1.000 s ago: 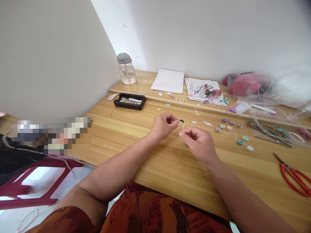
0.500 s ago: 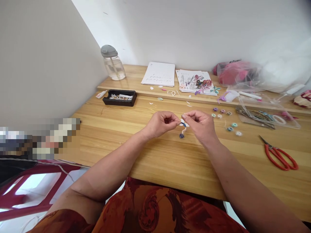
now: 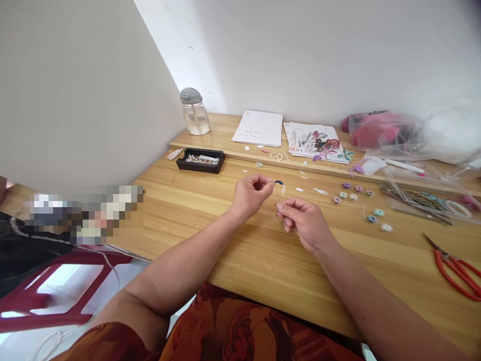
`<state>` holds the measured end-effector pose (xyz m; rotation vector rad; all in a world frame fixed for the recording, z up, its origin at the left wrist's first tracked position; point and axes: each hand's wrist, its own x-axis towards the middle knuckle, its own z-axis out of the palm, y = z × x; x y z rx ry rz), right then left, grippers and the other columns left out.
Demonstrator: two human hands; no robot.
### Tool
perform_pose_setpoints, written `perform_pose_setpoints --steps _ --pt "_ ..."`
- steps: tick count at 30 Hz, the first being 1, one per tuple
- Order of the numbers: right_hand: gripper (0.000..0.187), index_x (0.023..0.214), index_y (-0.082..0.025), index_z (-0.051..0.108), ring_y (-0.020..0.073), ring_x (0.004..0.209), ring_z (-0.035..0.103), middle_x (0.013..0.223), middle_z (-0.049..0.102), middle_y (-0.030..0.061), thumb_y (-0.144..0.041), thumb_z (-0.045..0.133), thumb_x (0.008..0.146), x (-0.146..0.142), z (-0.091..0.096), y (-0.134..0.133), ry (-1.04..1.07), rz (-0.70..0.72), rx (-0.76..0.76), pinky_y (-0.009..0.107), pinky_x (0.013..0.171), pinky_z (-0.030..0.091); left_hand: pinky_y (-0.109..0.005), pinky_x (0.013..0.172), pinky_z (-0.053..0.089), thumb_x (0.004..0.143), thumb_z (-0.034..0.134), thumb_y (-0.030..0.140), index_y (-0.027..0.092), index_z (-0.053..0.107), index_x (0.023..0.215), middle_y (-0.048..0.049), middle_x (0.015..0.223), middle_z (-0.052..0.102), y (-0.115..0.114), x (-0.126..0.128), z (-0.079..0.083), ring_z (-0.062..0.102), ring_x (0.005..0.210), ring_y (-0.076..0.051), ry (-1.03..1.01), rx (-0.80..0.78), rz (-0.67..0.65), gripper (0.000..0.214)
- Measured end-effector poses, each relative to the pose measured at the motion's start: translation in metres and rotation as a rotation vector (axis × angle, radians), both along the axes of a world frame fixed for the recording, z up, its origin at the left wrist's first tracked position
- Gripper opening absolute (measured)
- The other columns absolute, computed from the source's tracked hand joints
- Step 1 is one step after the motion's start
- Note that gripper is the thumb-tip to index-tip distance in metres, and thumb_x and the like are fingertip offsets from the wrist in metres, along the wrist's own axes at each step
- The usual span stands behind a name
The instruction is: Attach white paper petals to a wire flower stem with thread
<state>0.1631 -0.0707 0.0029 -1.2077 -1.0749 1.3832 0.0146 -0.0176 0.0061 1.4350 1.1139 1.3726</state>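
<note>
My left hand [image 3: 252, 196] is closed in a pinch on a small petal-shaped piece wrapped in dark blue thread [image 3: 278, 182]. A white strip [image 3: 283, 190] hangs at its end. Just below and to the right, my right hand [image 3: 302, 220] has its fingers curled together on a thin thread [image 3: 277, 191] that runs down from the piece. Whether a thread bobbin sits inside the curled fingers is hidden. Behind the hands lie white leaf-shaped cutouts [image 3: 299, 189] and a crossed white piece [image 3: 320, 191].
Several small thread bobbins [image 3: 372, 219] lie to the right, with red-handled scissors [image 3: 456, 268] nearer. A black tray of beads [image 3: 201, 160] stands back left, below a water bottle [image 3: 195, 113]. Along the raised shelf are papers [image 3: 259, 128], colourful flowers [image 3: 326, 145] and plastic bags [image 3: 387, 130].
My right hand has moved down, away from the left fingertips, drawing the thread between them. The dark blue bobbin that dangled below no longer shows. The view has shifted left.
</note>
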Motion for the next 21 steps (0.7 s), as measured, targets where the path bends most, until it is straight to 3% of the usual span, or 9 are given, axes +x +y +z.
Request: perform_pose_setpoints --steps 4,7,10,15,21 --pt "0.02 0.071 -0.017 0.067 0.0089 0.049 0.044 0.062 0.06 -0.0006 -0.035 0.075 0.075 0.002 0.005 -0.005 -0.279 -0.044 0.263 0.024 0.046 0.034 -0.023 0.057 0.039 0.077 0.065 0.02 0.015 0.065 0.07 0.0004 0.065 0.061 0.0 -0.002 -0.003 0.05 0.059 -0.009 0.269 0.187 0.014 0.009" --pt "0.011 0.076 -0.018 0.07 0.0092 0.053 0.041 0.057 0.05 -0.0039 -0.028 0.071 0.079 0.009 0.01 -0.005 -0.488 -0.139 0.519 0.025 0.051 0.034 -0.022 0.06 0.039 0.078 0.063 0.014 0.015 0.067 0.071 -0.0008 0.067 0.061 -0.004 -0.003 -0.003 0.052 0.062 -0.01 0.419 0.344 -0.11 0.008" --pt "0.008 0.08 -0.018 0.071 0.0084 0.051 0.036 0.054 0.043 -0.0061 -0.026 0.07 0.081 0.02 0.013 0.001 -0.559 -0.229 0.606 0.025 0.051 0.031 -0.022 0.061 0.04 0.081 0.062 0.013 0.016 0.069 0.075 -0.0016 0.07 0.061 -0.008 -0.002 -0.001 0.053 0.063 -0.01 0.442 0.42 -0.26 0.01" --pt "0.012 0.079 -0.018 0.072 0.0084 0.05 0.035 0.054 0.047 -0.0052 -0.03 0.071 0.08 0.033 0.009 0.015 -0.484 -0.26 0.552 0.025 0.05 0.029 -0.022 0.062 0.043 0.084 0.063 0.016 0.016 0.069 0.079 -0.0026 0.073 0.065 -0.014 0.0 0.003 0.054 0.063 -0.01 0.367 0.406 -0.379 0.008" --pt "0.025 0.077 -0.018 0.069 0.0069 0.048 0.034 0.058 0.053 -0.0034 -0.04 0.079 0.07 0.031 0.001 0.021 -0.195 -0.185 0.221 0.023 0.044 0.023 -0.023 0.06 0.044 0.082 0.068 0.025 0.016 0.067 0.074 -0.0029 0.072 0.066 -0.014 0.002 0.007 0.055 0.063 -0.01 0.21 0.348 -0.242 0.012"
